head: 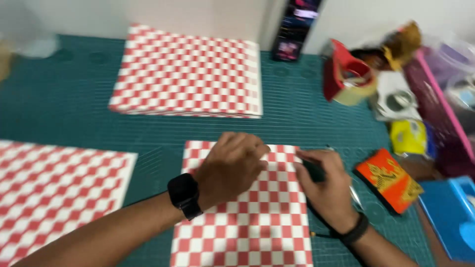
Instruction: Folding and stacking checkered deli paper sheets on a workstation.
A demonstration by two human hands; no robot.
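Observation:
A red-and-white checkered paper sheet (247, 227) lies on the green cutting mat (74, 104) in front of me. My left hand (232, 165), with a black watch on the wrist, presses flat on the sheet's upper part, fingers curled toward its top edge. My right hand (324, 185) rests at the sheet's right edge, fingers closed around a dark slim object; what it is stays blurred. A thin black stick shows below that wrist.
A stack of checkered sheets (190, 71) lies at the back, another sheet (54, 193) at the left. On the right: a red tape dispenser (346, 74), an orange packet (388, 180), a yellow item (408, 137), a blue box (452, 217), a pink-edged tray (440, 113).

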